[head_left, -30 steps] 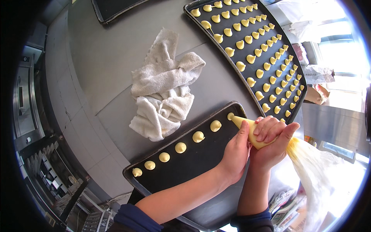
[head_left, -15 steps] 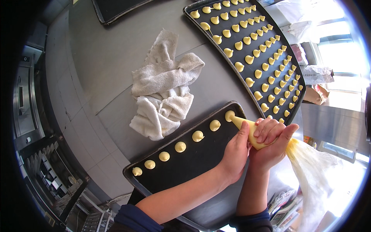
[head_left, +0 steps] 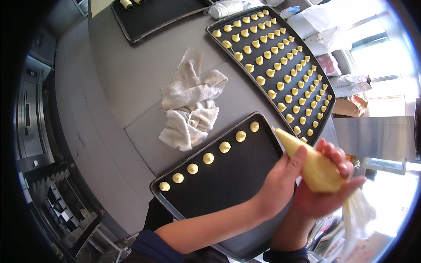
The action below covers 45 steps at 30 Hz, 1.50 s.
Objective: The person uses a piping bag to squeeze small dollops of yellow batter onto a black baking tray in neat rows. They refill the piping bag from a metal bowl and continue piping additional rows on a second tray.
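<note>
Piping bag (head_left: 315, 168), filled with pale yellow batter, is held in both of the person's hands, slanting so that its narrow tip points away from the grip, ahead and to the left. Right hand (head_left: 318, 204) has its fingers curled over the bag's far side and its thumb against the rear, clasping the filled part between them. Left hand (head_left: 280, 182) lies along the near side of the bag, thumb pressed on the film; its other fingers are hidden, so I cannot tell how firmly they close. Behind the right thumb, the slack whitish tail (head_left: 359, 210) of the bag hangs down, partly blurred.

Left of the grip and partly under the left forearm lies a dark baking tray (head_left: 223, 179), with seven piped batter mounds (head_left: 208, 158) in one row along its far edge. The bag's tip is near that tray's right rim, apart from the last mound. Ahead of the grip, a second baking tray (head_left: 270, 83) carries many rows of similar peaked mounds. Farther left ahead, a crumpled off-white cloth (head_left: 188, 120) rests on the grey worktop (head_left: 131, 83), with a third dark tray (head_left: 162, 17) beyond it.
</note>
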Tool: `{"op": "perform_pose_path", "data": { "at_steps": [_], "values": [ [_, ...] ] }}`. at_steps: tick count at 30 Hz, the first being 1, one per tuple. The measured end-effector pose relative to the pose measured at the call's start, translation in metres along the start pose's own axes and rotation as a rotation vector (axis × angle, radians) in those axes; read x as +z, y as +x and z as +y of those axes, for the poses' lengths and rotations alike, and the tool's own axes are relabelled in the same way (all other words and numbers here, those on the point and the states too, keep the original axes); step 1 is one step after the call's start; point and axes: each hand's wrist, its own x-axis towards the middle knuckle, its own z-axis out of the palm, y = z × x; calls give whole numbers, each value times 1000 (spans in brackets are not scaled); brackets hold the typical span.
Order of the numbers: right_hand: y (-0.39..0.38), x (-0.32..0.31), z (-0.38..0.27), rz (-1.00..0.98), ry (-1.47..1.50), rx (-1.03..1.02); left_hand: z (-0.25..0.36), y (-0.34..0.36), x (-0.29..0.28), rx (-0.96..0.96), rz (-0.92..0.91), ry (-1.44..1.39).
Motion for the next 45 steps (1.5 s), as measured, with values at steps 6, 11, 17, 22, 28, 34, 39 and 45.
{"op": "perform_pose_path", "data": {
  "at_steps": [6, 11, 17, 22, 28, 34, 39, 45],
  "values": [
    [-86, 21, -30, 40, -170, -39, -10, -97, 2, -158, 60, -114],
    [-181, 67, -1, -46, -356, 122, 18, -194, -67, -368, 402, -128],
    [-249, 120, 39, 104, -290, 166, 64, -256, -119, -452, 379, -126],
    [-267, 130, 69, 167, -358, 142, 86, -257, -137, -512, 386, -212],
    [-279, 133, 85, 290, -357, 128, 88, -253, -154, -590, 405, -131],
    [-281, 134, 87, 321, -392, 126, 88, -252, -156, -609, 407, -101],
    [-282, 135, 85, 324, -378, 146, 90, -254, -155, -616, 406, -70],
    [-284, 136, 83, 351, -367, 139, 91, -257, -154, -612, 394, -63]
  ]
}}
